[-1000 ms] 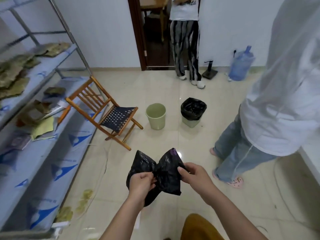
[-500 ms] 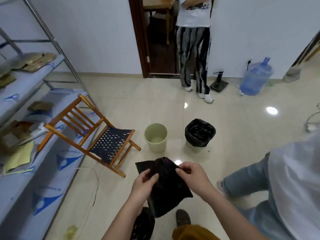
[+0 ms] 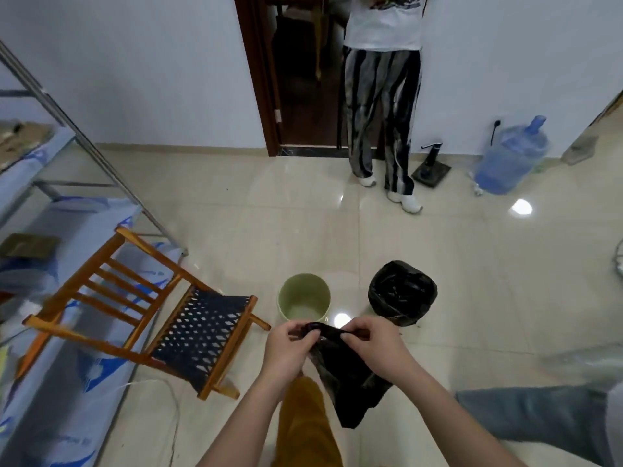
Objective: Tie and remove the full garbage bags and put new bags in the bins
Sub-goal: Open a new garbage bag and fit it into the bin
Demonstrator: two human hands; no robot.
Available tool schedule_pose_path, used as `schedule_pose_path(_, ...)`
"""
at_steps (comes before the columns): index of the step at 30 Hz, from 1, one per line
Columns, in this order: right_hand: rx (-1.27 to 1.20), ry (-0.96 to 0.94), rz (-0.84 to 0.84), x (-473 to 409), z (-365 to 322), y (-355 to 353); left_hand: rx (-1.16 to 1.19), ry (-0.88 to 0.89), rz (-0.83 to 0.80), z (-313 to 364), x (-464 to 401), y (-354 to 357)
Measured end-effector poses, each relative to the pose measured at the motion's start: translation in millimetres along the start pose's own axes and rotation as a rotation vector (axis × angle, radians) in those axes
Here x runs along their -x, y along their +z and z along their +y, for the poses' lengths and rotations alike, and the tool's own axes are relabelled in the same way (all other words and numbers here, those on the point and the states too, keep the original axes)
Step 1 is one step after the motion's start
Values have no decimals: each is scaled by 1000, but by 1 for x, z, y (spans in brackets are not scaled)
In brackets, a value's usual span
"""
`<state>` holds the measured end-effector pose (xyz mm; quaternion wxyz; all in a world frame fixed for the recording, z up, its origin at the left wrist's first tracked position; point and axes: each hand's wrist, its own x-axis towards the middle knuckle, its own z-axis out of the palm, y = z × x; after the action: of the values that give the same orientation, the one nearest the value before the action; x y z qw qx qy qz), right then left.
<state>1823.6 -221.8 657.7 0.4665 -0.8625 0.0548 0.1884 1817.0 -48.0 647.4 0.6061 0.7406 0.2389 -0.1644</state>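
Observation:
I hold a new black garbage bag [image 3: 347,382] in front of me, and it hangs down limp. My left hand [image 3: 290,348] pinches its top edge on the left. My right hand [image 3: 374,345] pinches the same edge on the right, close beside the left. Just beyond my hands a pale green bin [image 3: 303,299] stands on the floor with no bag in it. To its right stands a second bin [image 3: 401,294] lined with a black bag.
A wooden folding chair [image 3: 145,311] stands left of the bins, before a metal shelf rack [image 3: 50,230]. One person in striped trousers [image 3: 381,112] stands at the doorway. Another person's jeans leg [image 3: 539,419] is at the lower right. A blue water jug [image 3: 509,156] sits by the far wall.
I have moved closer to the bins. The bag, bunched between my hands before, now hangs down. The person in jeans has shifted to the lower right edge.

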Motion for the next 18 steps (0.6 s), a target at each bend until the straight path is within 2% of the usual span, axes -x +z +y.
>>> schedule_pose_path(7, 84, 38, 118, -121, -55, 6, -107, -67, -240, 47, -110, -41)
schedule_pose_path(11, -41, -2, 150, -164, -81, 15, -2, -204, -366, 65, -155, -56)
schedule_pose_path(14, -239, -36, 254, -182, -89, 23, 164, -296, -321, 74, -181, -56)
schedule_pose_path(16, -246, 4, 355, -193, -88, 26, 253, -338, -283, 78, -197, -56)
schedule_pose_path(18, -166, 73, 296, -204, -86, 27, 302, -370, -260, 81, -210, -55)
